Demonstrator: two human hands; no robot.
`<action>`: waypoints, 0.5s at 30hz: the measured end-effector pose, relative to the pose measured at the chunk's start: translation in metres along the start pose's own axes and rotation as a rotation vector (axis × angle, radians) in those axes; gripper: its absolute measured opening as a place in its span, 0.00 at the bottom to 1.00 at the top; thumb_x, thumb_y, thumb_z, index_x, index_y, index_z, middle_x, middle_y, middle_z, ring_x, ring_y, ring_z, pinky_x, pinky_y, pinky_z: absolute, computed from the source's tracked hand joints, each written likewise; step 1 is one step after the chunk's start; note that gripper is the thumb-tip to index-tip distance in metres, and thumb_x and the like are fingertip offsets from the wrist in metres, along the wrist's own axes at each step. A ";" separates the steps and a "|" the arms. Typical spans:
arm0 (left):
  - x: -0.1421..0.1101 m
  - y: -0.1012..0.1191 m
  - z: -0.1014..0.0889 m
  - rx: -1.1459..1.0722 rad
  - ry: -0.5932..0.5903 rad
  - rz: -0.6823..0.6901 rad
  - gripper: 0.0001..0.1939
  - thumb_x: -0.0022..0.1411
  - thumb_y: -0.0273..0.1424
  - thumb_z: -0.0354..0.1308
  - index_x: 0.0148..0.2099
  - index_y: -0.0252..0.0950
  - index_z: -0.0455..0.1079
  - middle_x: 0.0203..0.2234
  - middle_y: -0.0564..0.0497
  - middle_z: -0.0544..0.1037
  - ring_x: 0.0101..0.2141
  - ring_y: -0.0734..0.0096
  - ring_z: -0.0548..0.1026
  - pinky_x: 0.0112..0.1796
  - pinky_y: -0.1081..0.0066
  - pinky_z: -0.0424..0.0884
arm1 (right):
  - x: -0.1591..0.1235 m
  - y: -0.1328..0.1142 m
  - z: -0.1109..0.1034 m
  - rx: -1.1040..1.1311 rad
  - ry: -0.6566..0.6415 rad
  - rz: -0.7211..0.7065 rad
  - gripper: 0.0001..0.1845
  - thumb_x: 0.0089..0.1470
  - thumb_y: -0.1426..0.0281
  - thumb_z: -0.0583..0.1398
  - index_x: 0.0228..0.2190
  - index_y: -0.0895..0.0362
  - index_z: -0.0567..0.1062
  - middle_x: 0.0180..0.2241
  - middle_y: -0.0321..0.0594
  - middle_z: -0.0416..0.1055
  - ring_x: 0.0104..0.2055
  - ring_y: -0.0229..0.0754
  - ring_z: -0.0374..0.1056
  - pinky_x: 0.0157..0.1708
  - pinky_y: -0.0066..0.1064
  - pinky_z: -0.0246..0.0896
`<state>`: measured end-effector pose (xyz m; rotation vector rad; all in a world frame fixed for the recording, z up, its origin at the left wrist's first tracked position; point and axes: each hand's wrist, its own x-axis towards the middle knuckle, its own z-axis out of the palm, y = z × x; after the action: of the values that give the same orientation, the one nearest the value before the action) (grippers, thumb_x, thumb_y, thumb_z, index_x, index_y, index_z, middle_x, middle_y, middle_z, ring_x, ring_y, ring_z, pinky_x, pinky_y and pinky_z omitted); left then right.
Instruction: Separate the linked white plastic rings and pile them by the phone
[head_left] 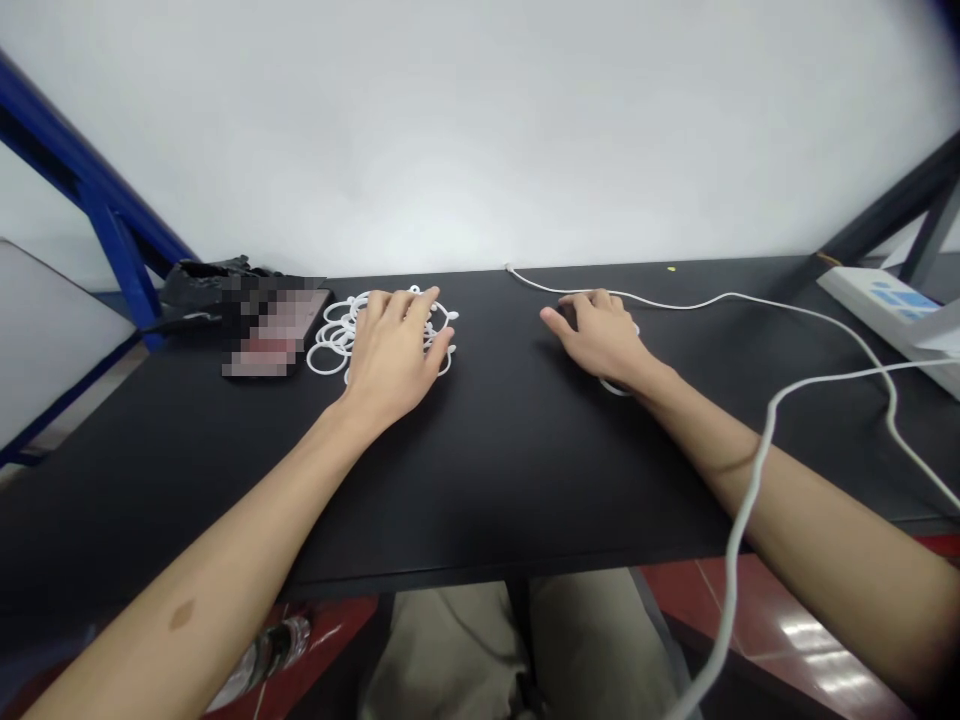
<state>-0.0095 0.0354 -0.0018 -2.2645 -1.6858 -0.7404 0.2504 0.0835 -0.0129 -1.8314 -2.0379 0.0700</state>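
My left hand [397,345] lies flat, fingers stretched out, on a pile of coiled white earphone cable [334,335] on the black table [487,460]. My right hand [600,335] rests palm down on the table, fingers slightly curved, covering a small white loop [616,388] that peeks out by the wrist. A long white cable [750,300] runs from the table's far edge past the right hand's fingertips toward the right.
A blurred flat object [270,335] and a black bundle [206,280] sit at the far left. A white power strip [892,310] lies at the far right. Another white cable [750,490] crosses my right forearm and hangs off the front edge. A blue frame [112,220] stands left.
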 end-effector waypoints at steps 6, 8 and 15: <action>0.002 -0.005 0.000 0.082 -0.052 -0.072 0.26 0.69 0.36 0.48 0.63 0.27 0.62 0.50 0.36 0.73 0.51 0.42 0.66 0.51 0.48 0.64 | 0.004 -0.013 -0.017 0.506 0.300 -0.173 0.21 0.64 0.56 0.49 0.41 0.55 0.75 0.44 0.46 0.74 0.47 0.46 0.68 0.50 0.41 0.60; 0.003 -0.009 0.001 0.101 -0.065 -0.098 0.26 0.69 0.36 0.48 0.63 0.27 0.62 0.50 0.35 0.73 0.52 0.40 0.66 0.51 0.47 0.64 | 0.002 -0.013 -0.024 0.477 0.340 -0.159 0.21 0.65 0.57 0.48 0.39 0.56 0.75 0.41 0.46 0.74 0.44 0.46 0.68 0.48 0.41 0.61; 0.003 -0.018 0.007 0.093 -0.093 -0.153 0.26 0.69 0.36 0.44 0.63 0.28 0.62 0.53 0.33 0.71 0.54 0.40 0.65 0.51 0.45 0.65 | 0.000 0.001 -0.022 -0.031 0.013 -0.053 0.18 0.58 0.57 0.56 0.36 0.60 0.76 0.35 0.51 0.70 0.41 0.53 0.68 0.43 0.47 0.64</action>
<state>-0.0239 0.0464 -0.0083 -2.1569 -1.9111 -0.5817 0.2588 0.0787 0.0068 -1.7905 -2.0877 0.0113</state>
